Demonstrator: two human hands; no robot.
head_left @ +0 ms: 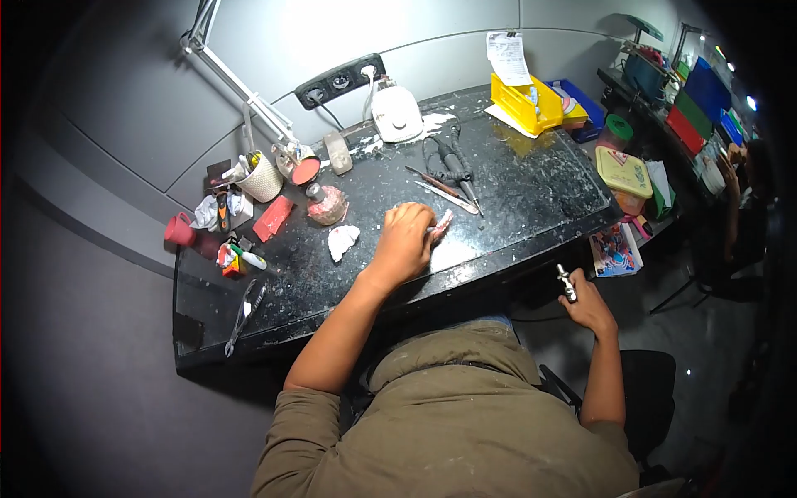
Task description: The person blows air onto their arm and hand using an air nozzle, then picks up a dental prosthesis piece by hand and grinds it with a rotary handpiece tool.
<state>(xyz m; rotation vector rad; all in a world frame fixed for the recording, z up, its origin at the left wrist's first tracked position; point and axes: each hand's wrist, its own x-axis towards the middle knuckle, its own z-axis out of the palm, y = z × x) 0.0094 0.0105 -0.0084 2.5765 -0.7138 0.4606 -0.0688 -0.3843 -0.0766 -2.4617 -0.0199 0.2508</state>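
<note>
My left hand (405, 241) is closed over the black tabletop, its fingers around a small pink-and-white piece (442, 224) that sticks out on the right. The shape of the piece is mostly hidden by my fingers. Off the table's front edge, my right hand (591, 305) is wrapped around a slim silver metal tool (567, 283), whose narrow end points up. Just beyond my left hand lie several slim hand tools, one a carver with a brown handle (433, 179). A crumpled white lump (342, 242) is left of my left hand.
A corded black handpiece (455, 170) lies behind the hand tools. A white control box (397, 114), yellow bin (525, 104), pink-stained jar (327, 205), pink sheets (273, 218) and white cup (260, 178) stand farther back. Pliers (243, 319) lie at left; a person (747, 178) is far right.
</note>
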